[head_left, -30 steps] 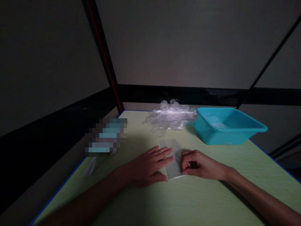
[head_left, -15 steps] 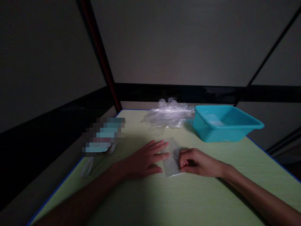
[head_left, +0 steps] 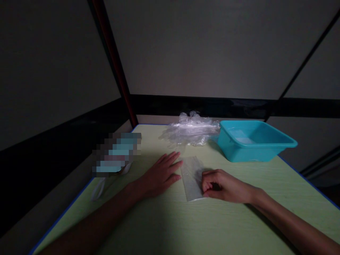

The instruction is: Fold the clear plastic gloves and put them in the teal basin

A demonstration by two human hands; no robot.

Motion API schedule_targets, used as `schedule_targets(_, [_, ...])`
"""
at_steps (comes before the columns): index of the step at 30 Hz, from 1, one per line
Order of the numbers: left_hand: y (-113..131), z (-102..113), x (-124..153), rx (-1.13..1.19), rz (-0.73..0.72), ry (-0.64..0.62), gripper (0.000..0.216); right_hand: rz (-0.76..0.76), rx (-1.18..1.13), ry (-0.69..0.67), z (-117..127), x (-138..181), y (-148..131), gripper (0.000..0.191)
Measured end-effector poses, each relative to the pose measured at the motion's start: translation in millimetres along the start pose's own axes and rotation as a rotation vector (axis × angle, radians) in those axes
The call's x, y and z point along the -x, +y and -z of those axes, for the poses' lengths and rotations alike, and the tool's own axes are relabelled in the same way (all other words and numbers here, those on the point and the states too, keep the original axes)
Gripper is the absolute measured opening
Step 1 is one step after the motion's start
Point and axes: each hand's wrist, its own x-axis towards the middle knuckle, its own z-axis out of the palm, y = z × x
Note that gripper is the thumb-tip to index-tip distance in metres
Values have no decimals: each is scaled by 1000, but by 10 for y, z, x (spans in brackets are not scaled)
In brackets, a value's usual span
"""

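A flat, folded piece of thin clear plastic [head_left: 190, 176] lies on the green table [head_left: 212, 226] in front of me. My left hand [head_left: 158, 174] rests flat on the table just left of it, fingers stretched out and holding nothing. My right hand [head_left: 225, 186] sits on the plastic's right edge with its fingers curled down onto it, pinning it to the table.
A heap of crumpled clear plastic gloves [head_left: 190, 131] lies at the back of the table. A turquoise tub [head_left: 252, 141] stands at the back right. A blurred pale-blue object [head_left: 117, 154] and a white strap [head_left: 98, 187] lie near the left edge. Dark walls surround the table.
My left hand has slid left off the folded plastic and now lies beside it. My right hand has stayed in place on the plastic's right edge.
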Motion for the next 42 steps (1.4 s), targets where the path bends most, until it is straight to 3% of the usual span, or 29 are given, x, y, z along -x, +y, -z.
schedule_targets(7, [68, 118, 9, 57, -287, -30, 43, -19, 28, 4, -8, 14, -49, 12])
schedule_targets(16, [29, 18, -26, 17, -48, 25, 41, -35, 19, -11, 0, 25, -61, 12])
schedule_targets(23, [58, 84, -31, 56, -256, 33, 33, -40, 26, -7, -10, 28, -40, 10])
schedule_targets(31, [29, 14, -39, -8, -114, 94, 35, -27, 5, -8, -8, 23, -44, 9])
schedule_targets(38, [58, 68, -28, 17, -227, 44, 35, -30, 0, -6, 4, 17, -61, 10])
schedule_targets(42, [33, -11, -45, -20, -75, 84, 36, -29, -1, -7, 9, 18, -61, 10])
